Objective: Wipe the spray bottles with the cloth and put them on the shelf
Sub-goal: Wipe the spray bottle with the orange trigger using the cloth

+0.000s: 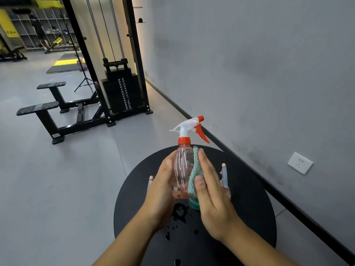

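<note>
both forearms reach in over the table [249, 217]. above its wet patch the bottle [182, 169] is held upright. left hand [163, 181] cups its side, fingers curled round it. right hand [209, 189] presses the cloth [196, 169] flat against the other side, fingers fairly straight. best to turn the bottle steadily, wiping top to base. 2 more nozzles show behind.

Two more spray bottles sit mostly hidden behind the hands — only a nozzle tip [151, 178] by the left hand [163, 186] and a grey trigger head [224, 175] past the right hand [209, 191] show.
</note>
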Demonstrator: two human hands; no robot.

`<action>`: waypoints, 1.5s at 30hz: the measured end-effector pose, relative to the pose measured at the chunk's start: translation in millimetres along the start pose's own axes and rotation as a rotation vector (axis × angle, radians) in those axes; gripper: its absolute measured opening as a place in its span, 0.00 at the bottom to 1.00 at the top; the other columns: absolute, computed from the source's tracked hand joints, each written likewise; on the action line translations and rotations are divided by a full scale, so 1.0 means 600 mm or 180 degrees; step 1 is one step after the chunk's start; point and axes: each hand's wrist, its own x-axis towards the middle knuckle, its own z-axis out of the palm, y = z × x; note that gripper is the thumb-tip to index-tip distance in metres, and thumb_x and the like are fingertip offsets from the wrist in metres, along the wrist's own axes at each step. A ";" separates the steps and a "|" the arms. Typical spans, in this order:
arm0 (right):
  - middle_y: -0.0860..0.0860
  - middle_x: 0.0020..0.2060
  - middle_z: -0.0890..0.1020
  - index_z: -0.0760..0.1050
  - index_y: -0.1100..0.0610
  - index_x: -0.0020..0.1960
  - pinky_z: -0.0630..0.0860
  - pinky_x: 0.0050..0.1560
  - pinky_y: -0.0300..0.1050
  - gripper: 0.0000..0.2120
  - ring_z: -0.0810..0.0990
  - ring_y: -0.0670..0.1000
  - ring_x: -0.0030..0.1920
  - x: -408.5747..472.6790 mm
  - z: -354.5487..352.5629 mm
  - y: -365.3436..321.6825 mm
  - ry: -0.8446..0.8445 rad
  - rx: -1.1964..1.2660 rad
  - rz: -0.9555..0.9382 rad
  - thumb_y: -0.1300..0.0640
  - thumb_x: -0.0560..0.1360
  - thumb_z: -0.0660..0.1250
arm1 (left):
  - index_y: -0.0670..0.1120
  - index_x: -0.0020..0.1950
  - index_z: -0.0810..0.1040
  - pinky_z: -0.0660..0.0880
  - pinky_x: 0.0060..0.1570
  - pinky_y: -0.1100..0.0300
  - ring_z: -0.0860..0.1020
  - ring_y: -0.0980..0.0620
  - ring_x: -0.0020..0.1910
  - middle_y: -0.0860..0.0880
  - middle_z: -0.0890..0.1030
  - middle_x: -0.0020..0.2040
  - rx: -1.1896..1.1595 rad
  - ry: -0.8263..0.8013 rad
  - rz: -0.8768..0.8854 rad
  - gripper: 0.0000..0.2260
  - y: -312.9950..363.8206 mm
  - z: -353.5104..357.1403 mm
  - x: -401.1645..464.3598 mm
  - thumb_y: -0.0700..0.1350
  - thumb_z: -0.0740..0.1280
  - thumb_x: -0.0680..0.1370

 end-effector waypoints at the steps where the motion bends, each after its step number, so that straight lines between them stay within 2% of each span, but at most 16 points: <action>1: 0.35 0.83 0.54 0.46 0.38 0.84 0.49 0.79 0.30 0.28 0.51 0.38 0.82 0.002 -0.002 -0.001 0.0048 -0.0170 -0.0046 0.42 0.86 0.48 | 0.57 0.74 0.77 0.83 0.61 0.43 0.85 0.45 0.64 0.47 0.85 0.66 0.0139 -0.0024 0.0035 0.20 -0.003 0.002 -0.001 0.59 0.54 0.88; 3: 0.39 0.83 0.55 0.47 0.43 0.85 0.41 0.71 0.19 0.27 0.50 0.35 0.82 0.006 -0.007 -0.002 0.0120 -0.0392 -0.0080 0.46 0.87 0.47 | 0.64 0.73 0.76 0.82 0.63 0.44 0.84 0.48 0.66 0.52 0.84 0.67 0.0443 -0.0100 0.0095 0.20 -0.008 0.005 0.002 0.64 0.54 0.85; 8: 0.38 0.83 0.52 0.47 0.45 0.85 0.41 0.72 0.20 0.26 0.48 0.36 0.82 0.004 -0.011 0.004 0.0047 -0.0547 -0.0125 0.48 0.88 0.48 | 0.65 0.78 0.71 0.81 0.65 0.55 0.81 0.55 0.69 0.56 0.81 0.72 0.0898 -0.0348 0.0035 0.20 -0.013 -0.006 0.004 0.64 0.56 0.87; 10: 0.36 0.83 0.51 0.46 0.44 0.85 0.41 0.77 0.27 0.27 0.48 0.39 0.83 0.003 -0.010 0.010 0.0017 -0.0736 -0.0259 0.47 0.88 0.47 | 0.65 0.79 0.71 0.80 0.67 0.52 0.81 0.53 0.71 0.54 0.80 0.73 0.0919 -0.0373 0.0068 0.20 -0.007 -0.009 0.001 0.64 0.58 0.87; 12: 0.33 0.83 0.49 0.46 0.41 0.85 0.52 0.83 0.45 0.27 0.48 0.40 0.83 0.003 -0.010 0.014 -0.0040 -0.0707 -0.0297 0.46 0.87 0.48 | 0.60 0.79 0.72 0.80 0.68 0.50 0.82 0.51 0.69 0.53 0.82 0.70 0.0894 -0.0401 0.0093 0.20 0.000 -0.010 -0.002 0.59 0.59 0.87; 15: 0.31 0.82 0.49 0.45 0.36 0.84 0.65 0.79 0.57 0.27 0.49 0.39 0.83 0.000 -0.008 0.016 -0.0082 -0.0588 -0.0316 0.45 0.87 0.48 | 0.55 0.77 0.74 0.82 0.63 0.51 0.85 0.48 0.65 0.51 0.86 0.65 0.0808 -0.0322 0.0135 0.18 0.009 -0.009 -0.005 0.52 0.58 0.88; 18: 0.31 0.82 0.48 0.44 0.34 0.83 0.67 0.78 0.55 0.27 0.50 0.38 0.83 -0.004 -0.003 0.017 -0.0133 -0.0385 -0.0281 0.43 0.87 0.48 | 0.55 0.75 0.76 0.84 0.58 0.54 0.86 0.49 0.62 0.51 0.87 0.62 0.0818 -0.0073 0.0189 0.16 0.008 -0.014 -0.002 0.52 0.57 0.89; 22: 0.31 0.82 0.49 0.45 0.36 0.83 0.65 0.80 0.53 0.27 0.49 0.37 0.82 -0.002 0.003 0.015 -0.0096 -0.0414 -0.0282 0.43 0.86 0.48 | 0.60 0.75 0.75 0.83 0.62 0.46 0.85 0.50 0.62 0.52 0.85 0.63 0.1075 -0.0046 0.0165 0.18 0.001 -0.015 -0.007 0.58 0.54 0.88; 25: 0.31 0.82 0.51 0.47 0.39 0.84 0.66 0.79 0.55 0.27 0.52 0.39 0.83 0.001 -0.002 0.017 -0.0051 -0.0340 -0.0231 0.44 0.86 0.48 | 0.60 0.74 0.74 0.83 0.55 0.62 0.85 0.59 0.59 0.59 0.86 0.59 0.1161 -0.0133 0.0260 0.16 -0.006 -0.009 -0.014 0.55 0.53 0.89; 27: 0.30 0.81 0.51 0.47 0.37 0.84 0.67 0.79 0.53 0.27 0.53 0.39 0.82 -0.001 -0.003 0.019 -0.0051 -0.0262 -0.0183 0.43 0.86 0.48 | 0.59 0.74 0.75 0.85 0.54 0.56 0.86 0.55 0.59 0.57 0.86 0.59 0.1081 -0.0133 0.0201 0.16 -0.005 -0.005 -0.013 0.55 0.54 0.89; 30: 0.29 0.81 0.50 0.45 0.34 0.83 0.66 0.77 0.39 0.27 0.51 0.35 0.81 -0.007 0.001 0.016 -0.0112 -0.0215 -0.0150 0.41 0.85 0.48 | 0.57 0.74 0.75 0.83 0.63 0.43 0.86 0.49 0.60 0.52 0.86 0.60 0.0984 0.0076 0.0205 0.18 0.002 -0.005 -0.005 0.57 0.55 0.88; 32: 0.28 0.81 0.49 0.44 0.34 0.82 0.64 0.76 0.34 0.27 0.50 0.33 0.81 -0.008 0.004 0.015 -0.0145 -0.0265 -0.0127 0.41 0.85 0.47 | 0.57 0.74 0.75 0.82 0.66 0.43 0.86 0.50 0.62 0.52 0.86 0.61 0.0968 0.0125 0.0217 0.19 0.003 -0.007 -0.005 0.58 0.55 0.87; 35: 0.29 0.81 0.51 0.47 0.38 0.84 0.60 0.79 0.39 0.27 0.50 0.35 0.81 -0.002 -0.002 0.015 -0.0145 -0.0290 -0.0105 0.43 0.86 0.47 | 0.58 0.74 0.75 0.83 0.63 0.46 0.86 0.51 0.61 0.53 0.86 0.60 0.1024 0.0086 0.0205 0.18 -0.001 -0.006 -0.010 0.57 0.54 0.88; 38: 0.33 0.82 0.54 0.48 0.37 0.84 0.57 0.78 0.31 0.27 0.53 0.36 0.82 0.003 -0.009 0.012 -0.0168 -0.0163 -0.0014 0.42 0.85 0.48 | 0.59 0.73 0.74 0.84 0.59 0.52 0.86 0.53 0.61 0.56 0.86 0.61 0.1075 -0.0003 0.0223 0.16 -0.001 -0.004 -0.011 0.56 0.54 0.88; 42: 0.28 0.80 0.53 0.47 0.36 0.84 0.65 0.80 0.49 0.28 0.52 0.35 0.81 -0.006 0.002 0.016 -0.0161 -0.0047 0.0013 0.41 0.85 0.48 | 0.61 0.72 0.75 0.85 0.54 0.55 0.87 0.52 0.59 0.54 0.86 0.60 0.0996 0.0180 0.0209 0.15 0.006 -0.008 -0.007 0.54 0.53 0.90; 45: 0.28 0.80 0.51 0.47 0.35 0.83 0.65 0.80 0.51 0.27 0.50 0.35 0.81 -0.007 0.005 0.019 -0.0168 -0.0199 -0.0031 0.41 0.85 0.48 | 0.63 0.69 0.76 0.84 0.60 0.43 0.87 0.49 0.59 0.52 0.86 0.59 0.0849 0.0308 -0.0103 0.14 0.011 -0.008 -0.002 0.54 0.53 0.90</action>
